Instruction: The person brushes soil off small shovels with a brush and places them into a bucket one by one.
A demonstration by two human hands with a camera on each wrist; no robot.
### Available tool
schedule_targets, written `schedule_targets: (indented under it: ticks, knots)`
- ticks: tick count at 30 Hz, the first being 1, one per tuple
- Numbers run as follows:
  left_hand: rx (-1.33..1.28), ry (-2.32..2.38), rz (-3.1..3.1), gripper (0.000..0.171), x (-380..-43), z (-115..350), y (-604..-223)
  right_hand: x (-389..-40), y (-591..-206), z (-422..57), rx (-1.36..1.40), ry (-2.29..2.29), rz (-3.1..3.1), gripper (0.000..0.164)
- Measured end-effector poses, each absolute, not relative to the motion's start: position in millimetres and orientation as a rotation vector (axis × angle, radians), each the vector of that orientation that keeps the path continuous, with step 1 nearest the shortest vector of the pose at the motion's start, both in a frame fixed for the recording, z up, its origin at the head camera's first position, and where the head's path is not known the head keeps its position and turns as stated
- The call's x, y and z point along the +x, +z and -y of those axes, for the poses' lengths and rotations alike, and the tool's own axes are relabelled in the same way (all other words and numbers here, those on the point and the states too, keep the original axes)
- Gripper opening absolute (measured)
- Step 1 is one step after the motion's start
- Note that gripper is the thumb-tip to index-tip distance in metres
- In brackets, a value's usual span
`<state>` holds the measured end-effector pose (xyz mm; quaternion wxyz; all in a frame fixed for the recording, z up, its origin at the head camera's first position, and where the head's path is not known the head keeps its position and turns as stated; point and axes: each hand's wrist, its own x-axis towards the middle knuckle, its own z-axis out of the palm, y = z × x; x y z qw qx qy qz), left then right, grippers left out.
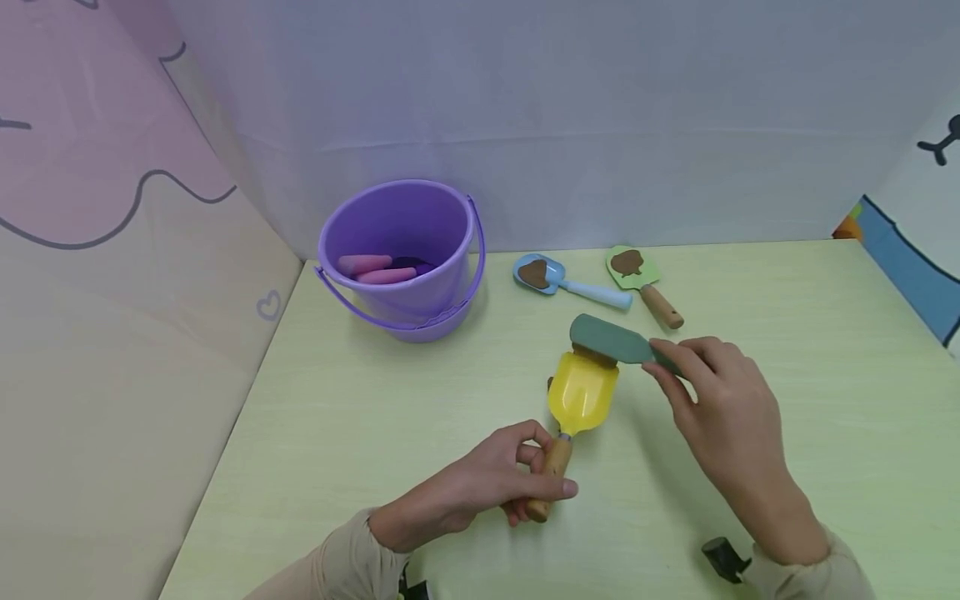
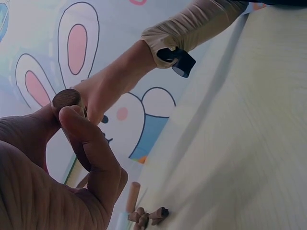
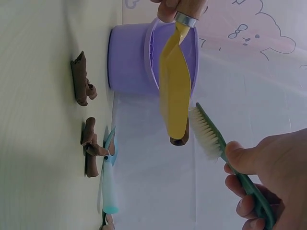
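My left hand [image 1: 491,471] grips the wooden handle of a small yellow shovel [image 1: 583,392], raised above the table with its scoop pointing away. Between my right thumb and fingers is the handle of a green brush [image 1: 609,340], its pale bristles [image 3: 205,132] facing the scoop; my right hand [image 1: 731,412] is to the right. Whether bristles and scoop touch, I cannot tell. A brown piece [image 3: 180,139] shows at the shovel's tip. Brown curled pieces [image 3: 79,79] lie on the table below, mostly hidden by the shovel in the head view.
A purple bucket [image 1: 442,287] with its handle hanging down stands at the back left, with pink things [image 1: 386,275] inside. Behind the brush lie a light blue shovel [image 1: 600,294] and a green spade [image 1: 647,275], each with a brown patch. A fabric backdrop [image 1: 570,125] borders the table.
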<state>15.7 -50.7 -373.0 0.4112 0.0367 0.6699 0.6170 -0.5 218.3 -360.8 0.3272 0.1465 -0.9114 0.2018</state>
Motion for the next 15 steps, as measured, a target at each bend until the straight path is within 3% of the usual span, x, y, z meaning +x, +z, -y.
schedule_targets:
  ticks: [15]
  knots:
    - [0.081,1.555,-1.676,0.037,12.3,49.9,-372.1,8.6,-357.3,-216.8,0.432,0.727,2.476,0.04]
